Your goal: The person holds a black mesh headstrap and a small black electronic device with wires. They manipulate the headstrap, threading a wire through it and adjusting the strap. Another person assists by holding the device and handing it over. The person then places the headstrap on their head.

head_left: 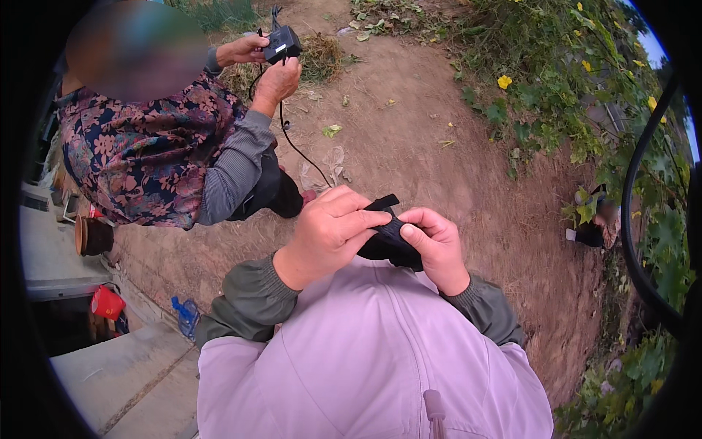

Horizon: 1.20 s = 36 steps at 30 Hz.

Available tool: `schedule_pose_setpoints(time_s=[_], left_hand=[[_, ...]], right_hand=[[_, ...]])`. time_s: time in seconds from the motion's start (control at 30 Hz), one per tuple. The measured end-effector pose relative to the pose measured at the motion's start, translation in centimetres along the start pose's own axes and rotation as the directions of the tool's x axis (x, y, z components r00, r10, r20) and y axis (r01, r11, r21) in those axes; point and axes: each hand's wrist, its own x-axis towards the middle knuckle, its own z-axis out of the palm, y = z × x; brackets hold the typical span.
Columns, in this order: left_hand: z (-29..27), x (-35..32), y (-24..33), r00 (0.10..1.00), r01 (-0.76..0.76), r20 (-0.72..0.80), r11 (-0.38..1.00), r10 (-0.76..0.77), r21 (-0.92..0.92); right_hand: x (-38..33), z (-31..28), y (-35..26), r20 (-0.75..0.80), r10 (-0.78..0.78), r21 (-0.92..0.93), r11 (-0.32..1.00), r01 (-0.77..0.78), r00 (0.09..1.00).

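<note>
In front of my chest, both hands grip a black fabric piece [391,249] with a short strap end [382,201] sticking up from it; its exact kind is not clear. My left hand [329,230] is closed over its left side, fingers pressed on the top. On the right side, my right hand [440,247] pinches it between thumb and fingers. A thin black cable [296,150] runs down toward my left hand from a small black box [282,44], which another person's two hands [274,77] hold at the upper left. The cable's lower end is hidden behind my left hand.
The other person, in a floral top [139,157], stands close on my left. Green vines [545,95] with yellow flowers line the right. Farther right, a small figure [605,223] is near the vines. A red container [107,302] and a blue plastic item [186,316] lie lower left.
</note>
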Motion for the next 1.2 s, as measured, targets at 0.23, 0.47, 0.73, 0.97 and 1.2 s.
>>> schedule_pose_setpoints(time_s=[0.23,0.47,0.73,0.97,1.2], left_hand=[[0.0,-0.9,-0.1,0.994,-0.097,0.047,0.995,0.096,0.013],[0.5,-2.3,-0.6,0.999,-0.008,-0.048,0.997,0.004,-0.076],[0.3,-4.2,-0.2,0.999,-0.019,0.025,0.998,0.020,-0.053],[1.1,-5.2,0.0,0.997,0.038,-0.075,0.999,-0.036,0.024],[0.2,-5.8,0.6,0.803,0.542,0.155,0.597,-0.576,-0.592]], right_hand=[[-0.2,0.0,-0.7,0.045,0.115,-0.024,0.993,-0.114,0.992],[-0.4,0.6,-0.3,0.055,0.128,-0.036,0.991,-0.126,0.990],[-1.9,0.4,1.6,-0.010,0.130,-0.176,0.976,-0.129,0.991],[-1.8,1.7,2.4,-0.082,-0.049,-0.332,0.943,0.019,0.995],[-1.3,2.3,2.4,-0.120,-0.177,-0.174,0.973,0.155,0.977]])
